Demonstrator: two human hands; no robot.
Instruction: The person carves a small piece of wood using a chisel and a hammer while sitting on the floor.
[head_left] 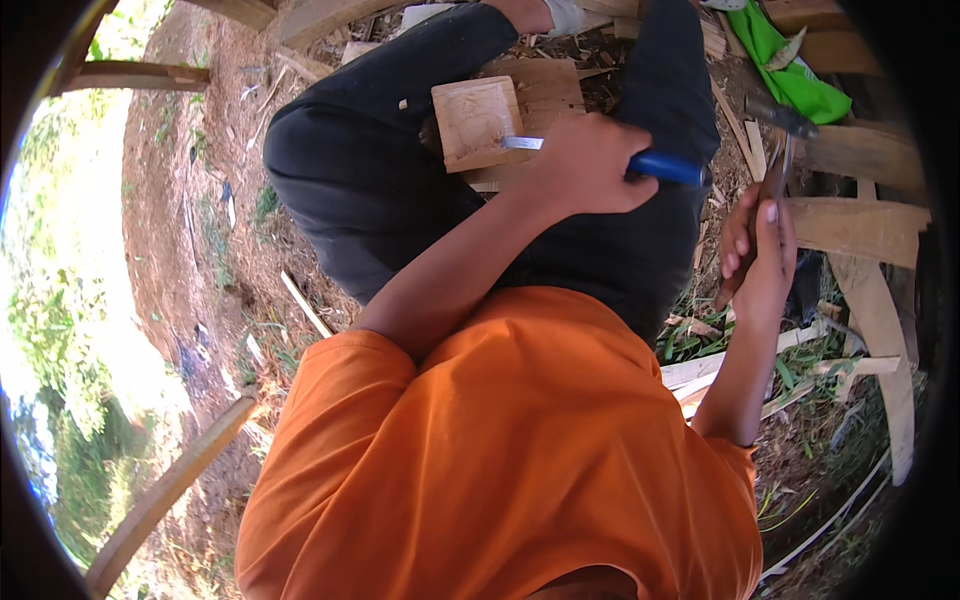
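Evidently, in the head view, the left hand, right of centre near the top of the frame, has its fingers wrapped firmly around a blue-handled chisel, the blade pointing left. The blade's end overlaps the right edge of a squarish wooden block, upper centre, whose face bears a shallow hollow; whether steel and wood touch, I cannot tell. The block appears to lie on a wider board between the dark-trousered legs. At the right of the frame, the right hand curls around the wooden handle of a hammer-like tool, its top end blurred, well apart from the chisel. A green bag lies upper right, above some curved wooden pieces. I judge the step to be chiselling the hollow; another cut would call for seating the edge and steadying the block.
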